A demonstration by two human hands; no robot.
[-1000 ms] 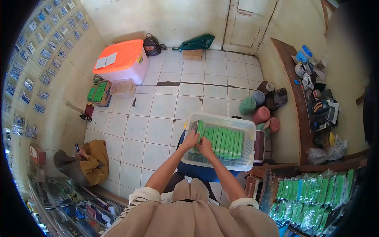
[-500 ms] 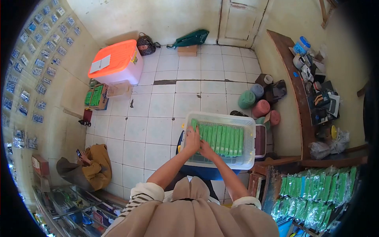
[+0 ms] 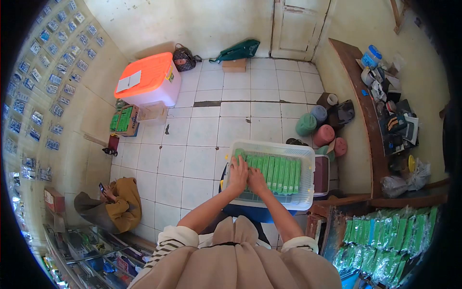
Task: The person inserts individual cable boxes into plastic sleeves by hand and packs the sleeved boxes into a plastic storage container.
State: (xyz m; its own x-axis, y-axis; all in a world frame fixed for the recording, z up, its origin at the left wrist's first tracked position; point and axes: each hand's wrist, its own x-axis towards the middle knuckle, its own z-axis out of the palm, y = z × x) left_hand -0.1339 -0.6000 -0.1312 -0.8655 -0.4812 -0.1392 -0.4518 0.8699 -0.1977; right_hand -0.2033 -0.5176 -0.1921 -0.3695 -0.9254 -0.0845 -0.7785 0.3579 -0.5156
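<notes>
A clear plastic bin (image 3: 308,180) stands before me, holding a row of slim green packs (image 3: 276,174) set on edge side by side. At the row's left end, my left hand (image 3: 237,176) closes its fingers over a green pack (image 3: 239,152) near the bin's left wall. Close beside it, my right hand (image 3: 257,181) has bent fingers against the near ends of the left-hand packs. Its fingertips are partly hidden between the packs and the left hand. Something blue shows under the bin.
A seated person (image 3: 118,202) with a phone is on the floor at left. An orange-lidded box (image 3: 149,72) and a carton of green packs (image 3: 124,120) stand beyond. Yarn-like rolls (image 3: 323,136) lie right of the bin. Plastic-wrapped green packs (image 3: 385,231) fill a shelf at lower right.
The green pack at the left end has gone from slanting in my left hand to lower against the row. My left fingers have spread further over it. The whole view has shifted slightly.
</notes>
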